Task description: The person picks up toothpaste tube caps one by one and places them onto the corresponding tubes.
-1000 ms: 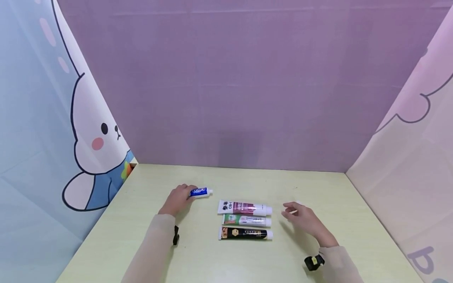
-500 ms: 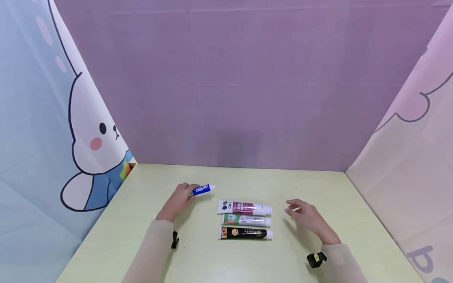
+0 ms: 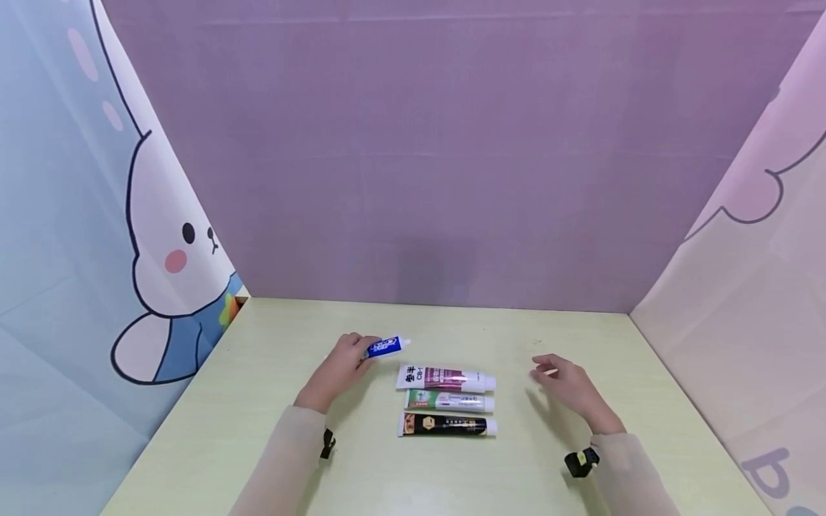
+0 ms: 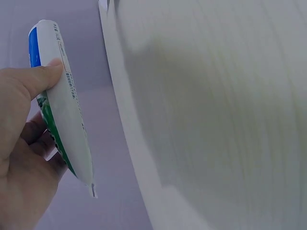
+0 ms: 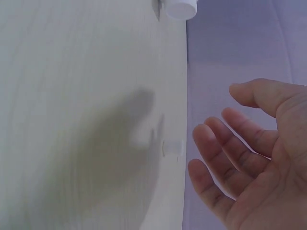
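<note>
My left hand pinches a blue and white toothpaste tube, held over the back of the table with its nozzle end pointing right. In the left wrist view the thumb presses on the white back of the tube, fingers behind it, and green print shows lower down. Three more toothpaste tubes lie stacked in a row: a white and maroon one, a green and white one and a black one, caps to the right. To their right hovers my right hand, fingers loosely bent and holding nothing.
A small white cylinder, like a cap, lies on the pale table near the right hand in the right wrist view. A white tube cap shows at that view's top. Purple cloth hangs behind; printed cloths stand at both sides.
The left hand has lifted the blue toothpaste tube and carried it rightward, its nozzle end tilting up. The right hand has drawn slightly right and back. The three other tubes have stayed put.
</note>
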`<action>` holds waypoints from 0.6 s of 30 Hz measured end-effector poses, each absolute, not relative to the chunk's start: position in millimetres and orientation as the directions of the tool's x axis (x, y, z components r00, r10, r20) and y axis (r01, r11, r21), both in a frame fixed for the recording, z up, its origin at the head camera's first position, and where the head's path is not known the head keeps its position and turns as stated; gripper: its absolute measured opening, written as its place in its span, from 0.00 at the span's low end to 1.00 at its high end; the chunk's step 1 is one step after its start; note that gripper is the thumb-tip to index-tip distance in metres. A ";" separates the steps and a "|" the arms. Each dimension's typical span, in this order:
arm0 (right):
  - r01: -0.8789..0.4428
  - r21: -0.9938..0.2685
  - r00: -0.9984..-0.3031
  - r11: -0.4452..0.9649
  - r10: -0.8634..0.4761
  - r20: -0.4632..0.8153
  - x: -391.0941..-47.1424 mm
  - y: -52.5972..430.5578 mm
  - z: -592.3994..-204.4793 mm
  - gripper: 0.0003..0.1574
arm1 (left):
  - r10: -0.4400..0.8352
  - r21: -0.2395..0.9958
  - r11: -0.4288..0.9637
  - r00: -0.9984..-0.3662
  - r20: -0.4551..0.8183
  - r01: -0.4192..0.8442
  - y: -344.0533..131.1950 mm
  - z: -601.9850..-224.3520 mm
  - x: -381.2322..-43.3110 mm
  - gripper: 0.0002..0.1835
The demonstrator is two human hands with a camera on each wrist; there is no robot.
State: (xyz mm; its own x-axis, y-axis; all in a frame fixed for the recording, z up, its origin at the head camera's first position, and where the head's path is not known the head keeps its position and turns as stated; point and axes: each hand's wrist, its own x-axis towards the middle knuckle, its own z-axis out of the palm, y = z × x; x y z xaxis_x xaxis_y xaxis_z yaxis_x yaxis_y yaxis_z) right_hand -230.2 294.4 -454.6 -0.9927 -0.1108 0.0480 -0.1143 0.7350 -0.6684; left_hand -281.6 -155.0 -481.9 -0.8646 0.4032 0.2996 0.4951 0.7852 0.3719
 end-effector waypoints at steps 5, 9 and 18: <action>-0.113 -0.655 -0.994 0.747 -0.089 0.070 -236.9 300.1 -455.0 0.22 | 0.418 0.374 0.778 -0.860 0.293 0.505 -147.5 -475.8 -276.6 0.23; -0.104 -0.640 -0.994 0.762 -0.068 0.081 -243.5 304.0 -460.3 0.21 | 0.429 0.382 0.764 -0.851 0.302 0.521 -142.0 -472.2 -273.2 0.23; -0.067 -0.616 -0.998 0.785 -0.044 0.052 -251.9 312.0 -470.9 0.22 | 0.479 0.356 0.736 -0.815 0.327 0.575 -129.7 -470.4 -267.9 0.22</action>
State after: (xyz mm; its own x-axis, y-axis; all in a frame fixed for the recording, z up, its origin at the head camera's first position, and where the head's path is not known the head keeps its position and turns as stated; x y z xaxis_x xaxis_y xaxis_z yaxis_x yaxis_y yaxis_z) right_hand -251.9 312.0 -470.9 -0.9977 -0.0443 0.0521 -0.0671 0.7846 -0.6164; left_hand -267.9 -129.7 -470.4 -0.8148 0.4785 0.3273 0.5755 0.7362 0.3562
